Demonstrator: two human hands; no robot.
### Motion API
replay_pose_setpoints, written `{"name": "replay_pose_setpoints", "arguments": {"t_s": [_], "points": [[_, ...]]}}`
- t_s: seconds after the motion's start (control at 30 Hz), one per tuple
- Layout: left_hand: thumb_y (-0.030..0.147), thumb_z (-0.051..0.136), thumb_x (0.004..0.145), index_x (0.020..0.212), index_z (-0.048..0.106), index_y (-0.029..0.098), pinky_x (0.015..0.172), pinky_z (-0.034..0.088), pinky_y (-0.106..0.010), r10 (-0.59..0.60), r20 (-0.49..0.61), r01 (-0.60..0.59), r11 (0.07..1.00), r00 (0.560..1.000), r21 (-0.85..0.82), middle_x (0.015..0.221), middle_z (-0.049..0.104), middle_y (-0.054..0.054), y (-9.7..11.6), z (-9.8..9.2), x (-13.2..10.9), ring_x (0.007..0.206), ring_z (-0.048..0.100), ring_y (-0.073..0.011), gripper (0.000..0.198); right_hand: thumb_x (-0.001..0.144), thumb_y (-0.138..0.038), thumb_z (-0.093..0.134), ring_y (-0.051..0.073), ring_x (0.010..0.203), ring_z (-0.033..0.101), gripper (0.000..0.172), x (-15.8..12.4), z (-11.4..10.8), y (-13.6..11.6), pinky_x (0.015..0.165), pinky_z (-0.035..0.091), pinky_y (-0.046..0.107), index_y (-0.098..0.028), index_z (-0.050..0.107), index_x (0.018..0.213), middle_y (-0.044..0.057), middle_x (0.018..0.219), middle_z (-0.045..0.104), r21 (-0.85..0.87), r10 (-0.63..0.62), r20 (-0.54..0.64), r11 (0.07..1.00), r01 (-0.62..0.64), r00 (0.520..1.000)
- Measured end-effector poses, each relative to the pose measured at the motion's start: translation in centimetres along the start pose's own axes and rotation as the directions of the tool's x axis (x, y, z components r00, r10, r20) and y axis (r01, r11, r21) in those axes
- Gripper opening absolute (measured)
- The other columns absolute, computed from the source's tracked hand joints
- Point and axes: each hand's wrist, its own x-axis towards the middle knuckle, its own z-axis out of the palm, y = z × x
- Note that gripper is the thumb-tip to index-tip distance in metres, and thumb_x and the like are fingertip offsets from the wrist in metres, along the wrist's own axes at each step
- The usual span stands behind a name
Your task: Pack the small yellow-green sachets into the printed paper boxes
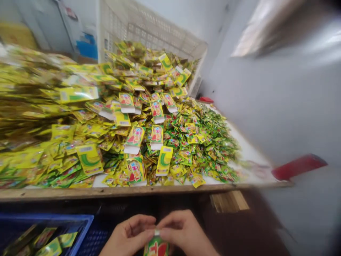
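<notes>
**Heap barely dented, 1 packet in hand**

A large heap [106, 124] of yellow and green packets is being borne by the table [133, 191], so most of the work is judged to be waiting. A white basket [149, 28] is being propped behind it. Only a few packets are being kept in the blue crate [80, 222], lower left. Below the table edge, 1 packet [156, 247] is being pinched at its top by the left hand [129, 236] and the right hand [183, 231]. A blurred red bar [298, 167] is being left well to the right; the hands are not being blocked by anything.
</notes>
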Motion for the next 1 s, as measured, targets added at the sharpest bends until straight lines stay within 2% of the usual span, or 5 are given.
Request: {"name": "replay_pose_setpoints", "arguments": {"t_s": [0.3,0.5,0.67,0.83,1.0], "points": [[0.044,0.073,0.075,0.091,0.08,0.024,0.073,0.05,-0.024,0.09,0.083,-0.11,0.951,0.993,0.29,0.081,0.078,-0.004,1.2,1.3,-0.9,0.08,0.068,-0.0218,0.026,0.057,-0.032,0.087,0.013,0.049,0.059,0.03,-1.1,-0.5,-0.5,0.042,0.045,0.021,-0.008,0.073,0.07,0.006,0.061,0.068,0.196,0.044,-0.113,0.98,-0.022,0.993],[0.038,0.055,0.092,0.112,0.072,0.033,0.076,0.051,-0.023,0.212,0.36,-0.378,0.783,0.908,0.493,0.093,0.074,-0.002,1.6,1.0,-1.2,0.087,0.068,-0.0193,0.028,0.058,-0.038,0.086,0.011,0.046,0.056,0.034,-1.1,-1.3,-0.5,0.042,0.047,0.021,-0.009,0.072,0.069,0.003,0.058,0.065,0.132,0.049,-0.079,0.991,-0.038,0.996],[0.039,0.059,0.089,0.114,0.071,0.034,0.083,0.051,-0.023,0.203,0.278,-0.317,0.824,0.939,0.469,0.1,0.073,-0.002,0.8,0.8,-1.1,0.097,0.067,-0.0209,0.028,0.065,-0.039,0.082,0.011,0.052,0.06,0.032,-1.8,-1.0,-0.6,0.046,0.05,0.02,-0.01,0.07,0.073,0.002,0.063,0.065,0.025,0.007,-0.125,1.0,-0.004,0.992],[0.039,0.061,0.088,0.11,0.074,0.032,0.079,0.051,-0.022,0.159,0.294,-0.278,0.862,0.943,0.425,0.094,0.072,-0.002,0.6,1.1,-0.9,0.091,0.067,-0.0198,0.027,0.058,-0.037,0.087,0.012,0.049,0.059,0.036,-2.2,-0.6,-0.4,0.043,0.049,0.022,-0.011,0.063,0.068,0.002,0.061,0.064,0.132,0.058,-0.119,0.99,-0.042,0.991],[0.039,0.059,0.088,0.111,0.073,0.034,0.083,0.052,-0.023,0.128,0.283,-0.237,0.889,0.951,0.391,0.1,0.072,-0.002,0.5,0.3,-1.2,0.097,0.067,-0.0214,0.027,0.072,-0.035,0.079,0.012,0.054,0.059,0.027,-3.0,-0.2,-0.2,0.05,0.048,0.023,-0.011,0.066,0.071,0.004,0.072,0.065,0.079,-0.098,-0.144,0.991,0.11,0.985]]}}
